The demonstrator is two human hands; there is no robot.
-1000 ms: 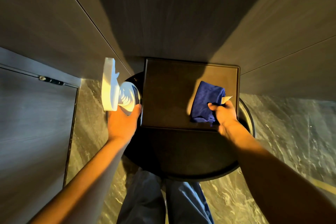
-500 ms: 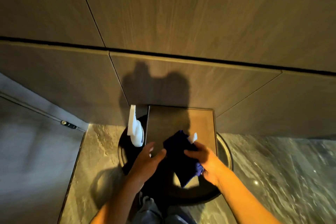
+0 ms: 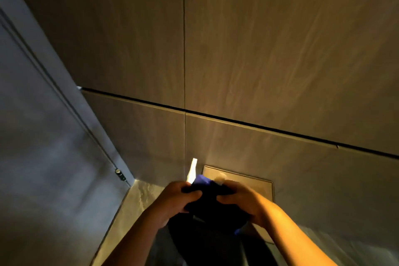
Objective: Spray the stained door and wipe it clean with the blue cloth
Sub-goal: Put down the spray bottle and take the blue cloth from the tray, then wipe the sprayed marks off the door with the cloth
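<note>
The blue cloth (image 3: 212, 205) looks dark in shadow and is bunched between both my hands, low in the middle of the view. My left hand (image 3: 174, 197) grips its left side and my right hand (image 3: 239, 197) grips its right side. Just behind my left hand the white spray bottle (image 3: 192, 171) stands upright, held by neither hand. In front of me rise brown wood-grain door panels (image 3: 269, 54), split by a vertical seam and a dark horizontal gap. I cannot make out a stain in this blurred frame.
A dark square tray (image 3: 248, 179) lies under my hands, mostly hidden. A grey door (image 3: 38, 136) with a small metal latch (image 3: 119, 174) fills the left side. Marble floor (image 3: 133, 205) shows at the lower left.
My view has tilted up toward the panels. My left hand let go of the spray bottle, which now stands by the tray, and joined my right hand on the cloth, lifted off the tray.
</note>
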